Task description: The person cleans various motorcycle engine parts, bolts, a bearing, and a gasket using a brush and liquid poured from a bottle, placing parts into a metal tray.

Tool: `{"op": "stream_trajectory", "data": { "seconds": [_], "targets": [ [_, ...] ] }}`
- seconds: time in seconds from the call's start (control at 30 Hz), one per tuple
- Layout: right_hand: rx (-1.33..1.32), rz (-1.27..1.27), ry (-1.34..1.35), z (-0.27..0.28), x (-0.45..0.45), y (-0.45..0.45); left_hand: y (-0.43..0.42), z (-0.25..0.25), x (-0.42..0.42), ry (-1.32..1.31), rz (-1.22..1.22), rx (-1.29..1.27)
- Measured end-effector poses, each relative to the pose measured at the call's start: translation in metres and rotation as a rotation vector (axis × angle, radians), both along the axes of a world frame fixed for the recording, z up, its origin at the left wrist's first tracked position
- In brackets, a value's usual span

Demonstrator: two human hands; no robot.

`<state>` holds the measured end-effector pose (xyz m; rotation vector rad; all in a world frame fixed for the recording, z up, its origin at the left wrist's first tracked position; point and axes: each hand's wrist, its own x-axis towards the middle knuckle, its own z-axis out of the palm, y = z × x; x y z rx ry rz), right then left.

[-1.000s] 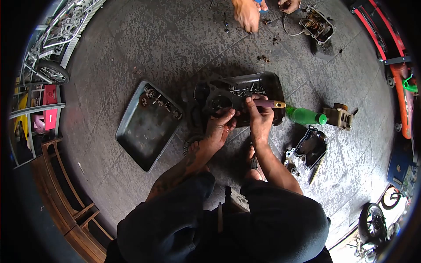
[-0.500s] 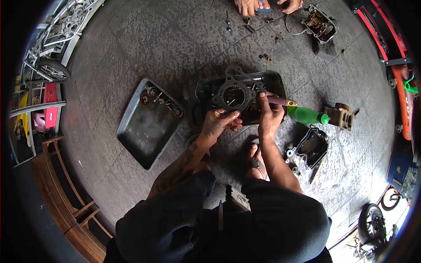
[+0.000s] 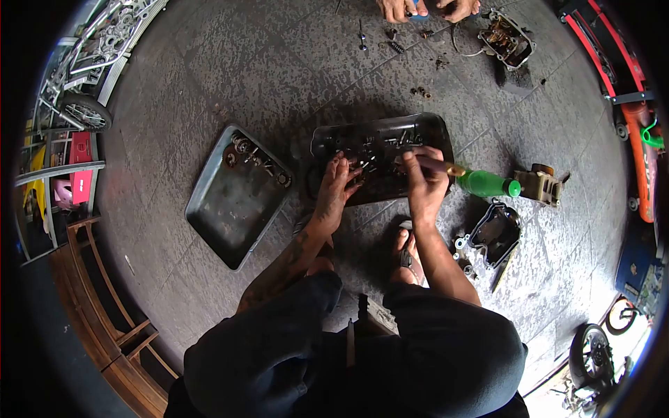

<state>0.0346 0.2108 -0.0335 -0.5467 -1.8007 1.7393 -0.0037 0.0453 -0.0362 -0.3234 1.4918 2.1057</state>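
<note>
A dark metal tray holding several small metal parts and dark liquid lies in front of me. My left hand is over its left side, fingers stretched out and apart, with nothing visible in them. Over the tray's right side, my right hand is closed around a brush with a purplish-brown handle. The handle points right, and the brush's other end is hidden by the hand. A green bottle lies on its side just right of that handle.
Left of me sits a second tray with gears and shafts. An engine cover and an engine cylinder lie at right. Another person's hands work at the top, near a spring and an open engine part.
The flat plate with a large round hole, held up between my hands before, no longer shows there. My left hand has opened and turned upward; the brush stays in my right hand.
</note>
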Motion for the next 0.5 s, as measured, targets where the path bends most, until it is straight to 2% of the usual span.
{"op": "stream_trajectory", "data": {
  "seconds": [0.03, 0.07, 0.13, 0.17, 0.23, 0.33, 0.43, 0.5],
  "targets": [
    [0.082, 0.062, -0.018, 0.017, 0.001, -0.004, 0.001, 0.002, 0.001, -0.058, 0.079, 0.014],
    [-0.114, 0.119, 0.024, 0.03, 0.003, -0.015, 0.001, 0.001, 0.001, -0.059, 0.079, 0.012],
    [0.311, 0.283, -0.047, 0.031, 0.01, -0.015, 0.0, -0.007, -0.002, -0.057, 0.067, 0.257],
    [0.386, 0.347, -0.041, 0.029, 0.013, -0.017, -0.003, -0.011, -0.005, -0.055, 0.068, 0.257],
    [0.427, 0.422, -0.029, 0.026, 0.019, -0.019, -0.008, -0.012, -0.012, -0.06, -0.159, 0.481],
    [0.474, 0.544, -0.041, 0.027, 0.027, -0.017, -0.005, -0.007, -0.004, -0.109, -0.014, 0.36],
    [0.384, 0.61, -0.077, 0.026, 0.03, -0.012, -0.021, -0.034, -0.004, -0.134, -0.032, 0.345],
    [-0.026, 0.356, -0.088, 0.01, 0.025, 0.0, -0.02, -0.028, -0.005, -0.103, -0.021, 0.31]
  ]
}}
